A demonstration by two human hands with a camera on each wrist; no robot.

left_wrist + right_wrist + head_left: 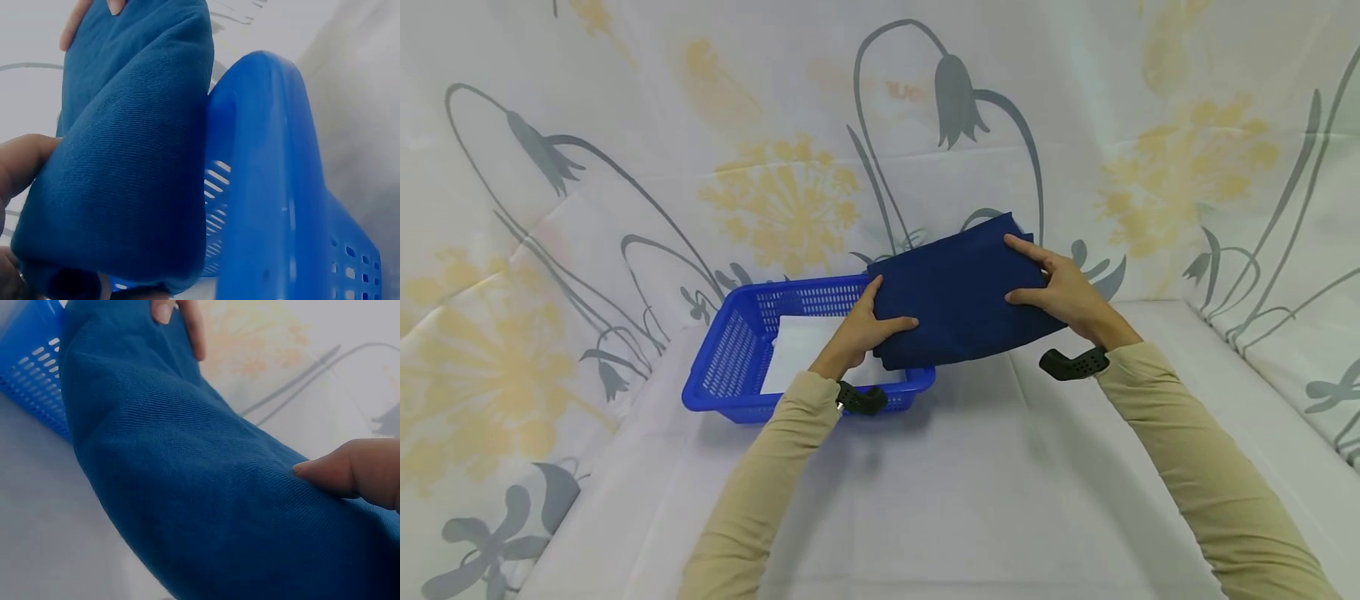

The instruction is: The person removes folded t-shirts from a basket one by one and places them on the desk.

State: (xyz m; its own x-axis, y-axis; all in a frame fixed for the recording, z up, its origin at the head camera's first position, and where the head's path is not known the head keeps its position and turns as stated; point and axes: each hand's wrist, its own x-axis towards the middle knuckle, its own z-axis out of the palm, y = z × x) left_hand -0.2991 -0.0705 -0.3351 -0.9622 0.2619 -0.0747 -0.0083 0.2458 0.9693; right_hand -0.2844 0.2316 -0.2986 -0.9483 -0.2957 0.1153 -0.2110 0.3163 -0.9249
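Gripping folded navy blue cloth (pixel 958 292) at both ends, left hand (pixel 865 329) and right hand (pixel 1060 292) fingers curled round; could unfold or snag perforated blue plastic basket (pixel 730 358) rim if slackened.

Head view: from above, facing forward and down, taking in both sleeves, blue basket (pixel 730 354) and folded cloth (pixel 958 292). Left wrist view: very close, looking up along cloth (pixel 131 169) and basket rim (pixel 269 187). Right wrist view: equally close, sharing cloth (pixel 206 487) and basket corner (pixel 34 369).
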